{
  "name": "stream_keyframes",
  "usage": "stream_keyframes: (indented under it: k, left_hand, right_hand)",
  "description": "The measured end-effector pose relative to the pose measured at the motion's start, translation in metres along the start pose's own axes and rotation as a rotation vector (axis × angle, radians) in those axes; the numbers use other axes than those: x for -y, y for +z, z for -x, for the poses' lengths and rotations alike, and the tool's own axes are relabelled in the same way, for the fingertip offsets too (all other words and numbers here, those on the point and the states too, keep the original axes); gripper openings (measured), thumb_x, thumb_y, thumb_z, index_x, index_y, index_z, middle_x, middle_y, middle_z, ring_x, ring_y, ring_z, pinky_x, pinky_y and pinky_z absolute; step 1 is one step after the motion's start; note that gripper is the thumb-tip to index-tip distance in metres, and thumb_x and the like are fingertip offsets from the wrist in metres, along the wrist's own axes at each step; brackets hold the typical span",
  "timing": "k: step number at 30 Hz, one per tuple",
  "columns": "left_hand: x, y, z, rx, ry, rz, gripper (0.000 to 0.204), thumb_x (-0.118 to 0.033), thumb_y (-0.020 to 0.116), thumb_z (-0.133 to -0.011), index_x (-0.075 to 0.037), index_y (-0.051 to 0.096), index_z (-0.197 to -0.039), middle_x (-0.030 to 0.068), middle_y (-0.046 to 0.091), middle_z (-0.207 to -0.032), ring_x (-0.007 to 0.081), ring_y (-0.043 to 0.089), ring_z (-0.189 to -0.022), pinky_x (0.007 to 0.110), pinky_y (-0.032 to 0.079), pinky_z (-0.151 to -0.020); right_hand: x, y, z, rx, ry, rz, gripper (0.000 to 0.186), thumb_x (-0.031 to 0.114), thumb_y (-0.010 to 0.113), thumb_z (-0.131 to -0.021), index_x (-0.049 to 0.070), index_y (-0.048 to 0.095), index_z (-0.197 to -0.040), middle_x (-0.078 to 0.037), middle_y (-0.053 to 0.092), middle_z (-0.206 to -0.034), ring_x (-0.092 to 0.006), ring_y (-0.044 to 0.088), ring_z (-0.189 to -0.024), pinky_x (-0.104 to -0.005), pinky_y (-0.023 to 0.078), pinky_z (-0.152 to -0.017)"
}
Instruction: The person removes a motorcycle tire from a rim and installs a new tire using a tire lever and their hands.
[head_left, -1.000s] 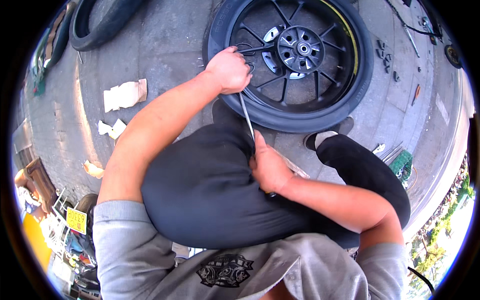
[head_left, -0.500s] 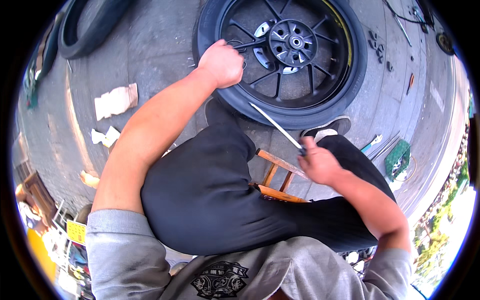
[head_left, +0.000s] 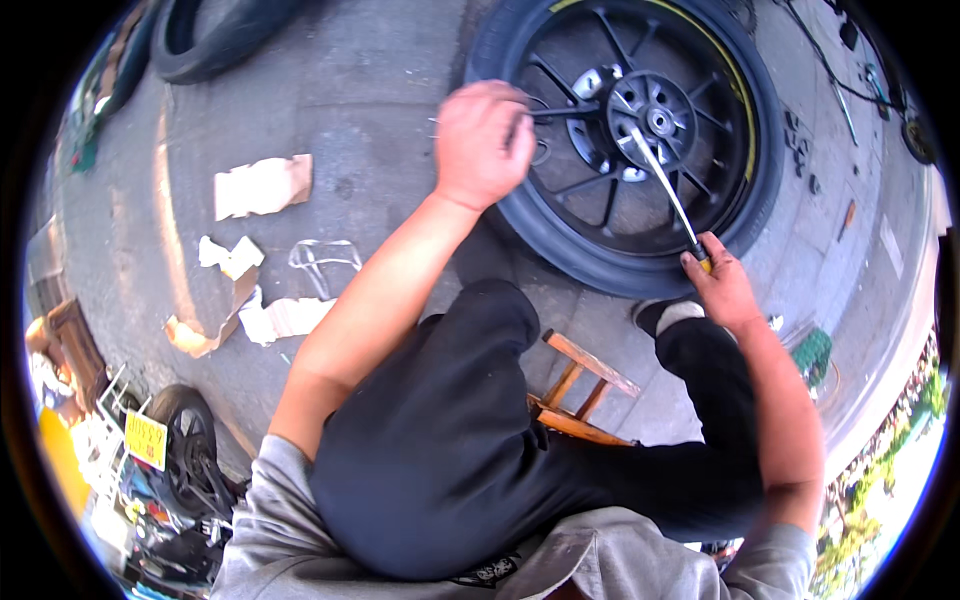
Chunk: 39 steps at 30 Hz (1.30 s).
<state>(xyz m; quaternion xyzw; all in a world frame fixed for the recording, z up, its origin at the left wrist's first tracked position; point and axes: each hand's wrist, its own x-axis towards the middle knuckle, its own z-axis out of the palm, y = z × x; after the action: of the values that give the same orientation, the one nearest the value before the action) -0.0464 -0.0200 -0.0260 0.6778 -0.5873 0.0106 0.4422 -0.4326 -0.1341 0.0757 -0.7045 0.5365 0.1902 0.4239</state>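
A black spoked motorcycle wheel (head_left: 641, 180) with its tyre (head_left: 560, 245) lies flat on the ground in front of my knees. My right hand (head_left: 727, 288) is closed round the yellow and black handle of a silver tyre lever (head_left: 664, 183). The lever points up and left over the wheel, its tip in front of the hub (head_left: 677, 95); whether it touches cannot be told. Over the wheel's left edge is my left hand (head_left: 482, 145), smeared by motion, its thumb partly apart. Dark thin loops show beside it; whether it holds anything is unclear.
A wooden stool (head_left: 575, 385) stands between my legs. Torn cardboard (head_left: 263, 187) and white wrapping (head_left: 285, 318) lie left. A loose tyre (head_left: 215, 45) lies far left; small black parts (head_left: 797, 140) lie right. A green mesh bundle (head_left: 812, 355) is near my right arm.
My right hand has moved up and right, swinging the lever from the tyre's near edge to over the hub. My left hand has shifted and its grip looks looser. The whole view has shifted.
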Motion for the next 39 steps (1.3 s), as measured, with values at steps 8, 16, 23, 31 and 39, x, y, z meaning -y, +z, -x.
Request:
stream_keyframes:
  k: [8,16,23,31,39]
  left_hand:
    - [0.088,-0.021,0.100,0.029,-0.847,0.032,0.050,-0.012,0.066,-0.103,0.002,0.058,-0.150,0.0241,0.065,-0.145,0.0424,0.063,-0.138,0.050,0.049,-0.120]
    - [0.136,-0.010,0.086,0.820,-0.134,-0.714,0.038,-0.018,0.071,-0.090,-0.004,0.075,-0.126,0.0154,0.068,-0.130,0.0348,0.067,-0.124,0.050,0.052,-0.103]
    - [0.172,-0.023,0.063,1.034,0.085,-0.671,0.027,-0.020,0.067,-0.097,-0.008,0.079,-0.119,0.0170,0.078,-0.115,0.0394,0.072,-0.110,0.051,0.055,-0.098]
    - [0.196,-0.050,0.052,0.959,-0.140,-0.175,0.043,-0.018,0.065,-0.099,-0.010,0.075,-0.140,0.0112,0.075,-0.146,0.0323,0.065,-0.141,0.047,0.052,-0.114]
    - [0.113,-0.070,0.002,1.210,0.377,-0.755,0.026,-0.013,0.071,-0.094,-0.014,0.084,-0.117,0.0106,0.085,-0.114,0.0356,0.081,-0.106,0.050,0.065,-0.090]
  right_hand:
    - [-0.080,0.037,-0.004,-0.756,0.369,-0.396,0.055,0.039,0.086,-0.102,0.000,0.062,-0.132,-0.008,0.064,-0.088,-0.0164,0.061,-0.065,-0.0363,0.053,-0.058]
    - [-0.079,0.065,-0.006,-0.347,0.665,-1.280,0.076,0.073,0.086,-0.090,0.008,0.066,-0.125,-0.004,0.062,-0.096,-0.0208,0.059,-0.071,-0.0342,0.053,-0.063]
    - [-0.062,0.065,0.004,-0.398,0.508,-1.497,0.055,0.043,0.094,-0.090,0.011,0.065,-0.122,-0.002,0.064,-0.101,-0.0138,0.057,-0.078,-0.0331,0.053,-0.065]
    - [-0.037,0.059,0.010,-0.347,0.460,-1.534,0.064,0.039,0.096,-0.089,0.004,0.058,-0.128,-0.007,0.066,-0.106,-0.0146,0.060,-0.078,-0.0352,0.057,-0.067]
    - [-0.049,0.051,0.016,-0.365,0.432,-1.545,0.073,0.042,0.093,-0.092,-0.001,0.053,-0.135,-0.011,0.068,-0.110,-0.0159,0.061,-0.075,-0.0369,0.057,-0.064]
